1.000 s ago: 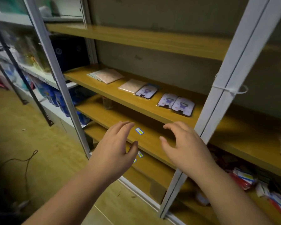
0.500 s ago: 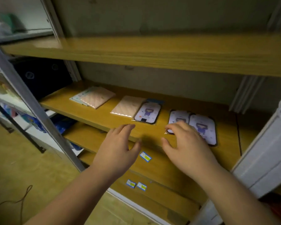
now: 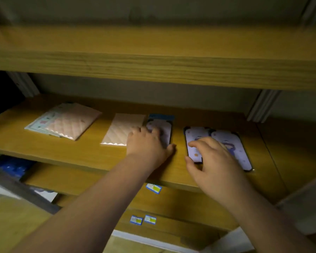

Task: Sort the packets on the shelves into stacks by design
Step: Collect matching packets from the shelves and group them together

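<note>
On the wooden shelf [image 3: 80, 154] lie flat packets. A stack of pink quilted packets [image 3: 66, 123] sits at the left, with a single pink quilted packet [image 3: 123, 127] to its right. Beside that one lies a purple cartoon packet with a blue header [image 3: 162, 123]. My left hand [image 3: 148, 143] rests on it, fingers spread, covering its lower part. Two more purple cartoon packets [image 3: 233, 143] lie side by side, overlapping, further right. My right hand [image 3: 213, 161] hovers over or touches the left one of the pair, fingers apart.
The shelf above [image 3: 153, 68] hangs low over the packets. A white metal upright [image 3: 261, 105] stands at the back right, another at the back left. Small blue and yellow labels [image 3: 153, 188] are stuck on the lower shelf edges. Blue goods [image 3: 11, 165] sit lower left.
Both hands have reached forward from in front of the shelf onto the purple packets. The view has closed in on the shelf.
</note>
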A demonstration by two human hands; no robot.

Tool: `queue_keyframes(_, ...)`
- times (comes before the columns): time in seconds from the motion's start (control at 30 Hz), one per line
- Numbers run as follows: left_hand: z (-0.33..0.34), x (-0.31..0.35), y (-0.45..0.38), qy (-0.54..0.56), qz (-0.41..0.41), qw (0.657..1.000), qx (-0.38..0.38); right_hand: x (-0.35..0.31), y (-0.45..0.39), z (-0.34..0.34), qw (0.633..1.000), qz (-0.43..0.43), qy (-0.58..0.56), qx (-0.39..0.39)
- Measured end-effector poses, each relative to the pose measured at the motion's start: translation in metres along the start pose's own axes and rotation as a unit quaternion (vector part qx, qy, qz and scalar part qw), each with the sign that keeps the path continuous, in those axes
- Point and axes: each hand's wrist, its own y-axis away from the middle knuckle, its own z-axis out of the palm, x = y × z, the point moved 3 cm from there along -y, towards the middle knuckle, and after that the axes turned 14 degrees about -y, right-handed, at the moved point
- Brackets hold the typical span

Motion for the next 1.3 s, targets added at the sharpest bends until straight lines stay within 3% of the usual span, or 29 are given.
queue_keyframes(0.23, -0.002, -0.010, -0.001, 0.126, 0.056, 0.990, 0.030, -0.020, -0.018, 0.013, 0.997, 0.065, 0.009, 0.041)
queue_keyframes(0.4, -0.003, -0.031, 0.004, 0.281, 0.092, 0.955, 0.031, -0.030, -0.024, 0.023, 0.994, 0.097, 0.014, 0.056)
queue_keyframes(0.57, 0.019, -0.089, 0.006, 0.509, 0.026, 0.860, 0.002, -0.039, -0.036, 0.034, 0.988, 0.138, 0.028, 0.058)
queue_keyframes(0.67, 0.037, -0.137, 0.013, 0.626, -0.041, 0.779, 0.021, -0.052, -0.050, 0.056, 0.980, 0.184, 0.074, 0.000)
queue_keyframes(0.73, 0.051, -0.165, 0.022, 0.662, -0.081, 0.745, 0.013, -0.064, -0.063, 0.077, 0.974, 0.209, 0.080, -0.034)
queue_keyframes(0.93, 0.080, -0.223, 0.038, 0.683, -0.113, 0.722, 0.017, -0.110, -0.115, 0.140, 0.946, 0.257, 0.164, -0.114)
queue_keyframes(1.17, 0.097, -0.243, 0.035, 0.703, -0.109, 0.703, 0.024, -0.143, -0.142, 0.182, 0.921, 0.305, 0.197, -0.141)
queue_keyframes(1.3, 0.100, -0.249, 0.030, 0.696, -0.084, 0.711, 0.044, -0.144, -0.136, 0.180, 0.924, 0.324, 0.151, -0.133)
